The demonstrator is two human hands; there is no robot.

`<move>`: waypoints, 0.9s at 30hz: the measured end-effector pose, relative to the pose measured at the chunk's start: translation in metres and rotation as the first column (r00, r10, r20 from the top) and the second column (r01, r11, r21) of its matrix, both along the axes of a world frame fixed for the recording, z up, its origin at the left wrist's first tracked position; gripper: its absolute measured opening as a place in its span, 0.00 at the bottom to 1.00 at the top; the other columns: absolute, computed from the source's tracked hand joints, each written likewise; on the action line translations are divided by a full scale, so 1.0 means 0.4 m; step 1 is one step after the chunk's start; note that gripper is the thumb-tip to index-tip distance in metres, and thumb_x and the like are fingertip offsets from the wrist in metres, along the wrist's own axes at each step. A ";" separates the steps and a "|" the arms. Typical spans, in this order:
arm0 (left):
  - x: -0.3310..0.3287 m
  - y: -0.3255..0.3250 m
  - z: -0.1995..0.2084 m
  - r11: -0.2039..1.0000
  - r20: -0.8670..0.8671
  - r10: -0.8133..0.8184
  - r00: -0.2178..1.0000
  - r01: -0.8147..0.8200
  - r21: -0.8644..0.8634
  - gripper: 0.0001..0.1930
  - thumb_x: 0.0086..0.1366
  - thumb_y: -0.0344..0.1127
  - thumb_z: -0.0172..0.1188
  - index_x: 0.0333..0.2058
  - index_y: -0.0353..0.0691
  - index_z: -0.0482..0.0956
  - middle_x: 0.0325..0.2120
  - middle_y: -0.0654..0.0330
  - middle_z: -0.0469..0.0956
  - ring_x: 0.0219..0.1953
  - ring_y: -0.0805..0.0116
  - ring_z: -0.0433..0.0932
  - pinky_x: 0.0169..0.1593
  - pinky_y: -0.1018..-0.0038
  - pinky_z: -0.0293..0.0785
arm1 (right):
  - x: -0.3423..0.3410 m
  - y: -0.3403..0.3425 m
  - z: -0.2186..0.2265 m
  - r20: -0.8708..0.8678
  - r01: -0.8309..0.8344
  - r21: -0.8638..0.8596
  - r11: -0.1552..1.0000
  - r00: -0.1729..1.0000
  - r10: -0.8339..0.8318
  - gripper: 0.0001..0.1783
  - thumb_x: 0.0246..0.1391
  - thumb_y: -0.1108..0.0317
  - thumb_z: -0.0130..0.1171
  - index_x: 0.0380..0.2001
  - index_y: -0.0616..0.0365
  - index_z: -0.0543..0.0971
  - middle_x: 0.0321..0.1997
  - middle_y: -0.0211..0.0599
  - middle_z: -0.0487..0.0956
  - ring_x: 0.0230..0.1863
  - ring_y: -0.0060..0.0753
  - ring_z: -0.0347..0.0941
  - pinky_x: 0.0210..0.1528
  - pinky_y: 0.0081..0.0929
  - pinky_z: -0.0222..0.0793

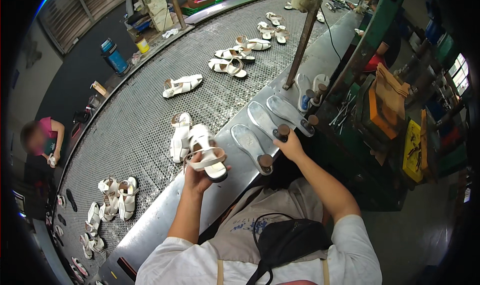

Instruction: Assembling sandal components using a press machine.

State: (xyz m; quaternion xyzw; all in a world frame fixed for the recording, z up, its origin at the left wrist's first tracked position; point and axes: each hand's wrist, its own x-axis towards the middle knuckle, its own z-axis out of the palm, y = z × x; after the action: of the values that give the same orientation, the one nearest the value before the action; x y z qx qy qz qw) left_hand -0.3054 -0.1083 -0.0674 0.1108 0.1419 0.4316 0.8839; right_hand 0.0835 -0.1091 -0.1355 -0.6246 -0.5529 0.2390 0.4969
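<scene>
Grey metal mesh is seen as the surface of a broad table (145, 120), whose near side is bordered by a smooth, shiny steel ledge (167, 202). On the mesh, white strapped sandals (183, 86) are placed in small groups, from near left to far right.

A white open-strap sandal (209, 157), slightly blurred, is held by the left hand (197, 177) above the border of mesh and ledge; the fingers are curled around its heel part, with the thumb at the ankle strap. By the right hand (291, 146), a dark round knob (283, 130) is grasped with closed fingers; it is fixed on the middle one of three sole-shaped metal plates (245, 137), dull and worn, which are laid side by side on the ledge.

At the right, a green, rusted metal frame (367, 45), an orange box (384, 116) and a yellow tray (413, 152) are seen. At the far left, a blue jug (115, 59) is placed near a yellow can (142, 45), and a co-worker in a pink sleeve (46, 125) is seated or standing, which cannot be told.

Blue characters are printed on the beige apron (295, 200); the small mark on the held sandal's insole cannot be read.
</scene>
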 end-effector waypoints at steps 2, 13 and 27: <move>0.063 -0.003 0.019 0.998 0.003 -0.057 0.998 0.057 -0.008 0.33 0.74 0.52 0.64 0.71 0.42 0.70 0.62 0.46 0.79 0.63 0.44 0.79 0.63 0.29 0.76 | 0.018 0.024 0.057 -0.026 -0.004 -0.254 0.967 1.000 -0.002 0.21 0.58 0.66 0.74 0.50 0.67 0.82 0.45 0.54 0.86 0.49 0.53 0.85 0.54 0.42 0.78; 0.213 0.193 0.126 0.926 -0.225 0.218 0.950 -0.128 0.356 0.28 0.78 0.55 0.51 0.52 0.31 0.77 0.42 0.44 0.84 0.43 0.48 0.86 0.48 0.54 0.87 | -0.130 -0.349 0.434 -0.445 -0.227 0.087 0.970 0.862 0.242 0.08 0.70 0.72 0.59 0.35 0.64 0.80 0.40 0.40 0.85 0.53 0.40 0.86 0.60 0.37 0.78; 0.600 -0.167 0.170 0.993 -0.284 0.031 0.958 0.004 0.122 0.25 0.75 0.38 0.66 0.64 0.36 0.67 0.48 0.55 0.82 0.45 0.67 0.84 0.48 0.69 0.82 | -0.089 -0.424 0.346 0.114 -0.050 0.071 0.996 0.993 0.042 0.40 0.53 0.51 0.77 0.61 0.66 0.77 0.58 0.61 0.81 0.62 0.63 0.79 0.65 0.48 0.73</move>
State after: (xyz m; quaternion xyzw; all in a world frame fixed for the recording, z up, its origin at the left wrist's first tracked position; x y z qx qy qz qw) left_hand -0.0654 -0.1751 0.0007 0.2244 0.2420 0.4252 0.8428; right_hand 0.0479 -0.2789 0.0028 -0.6054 -0.6028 0.1941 0.4821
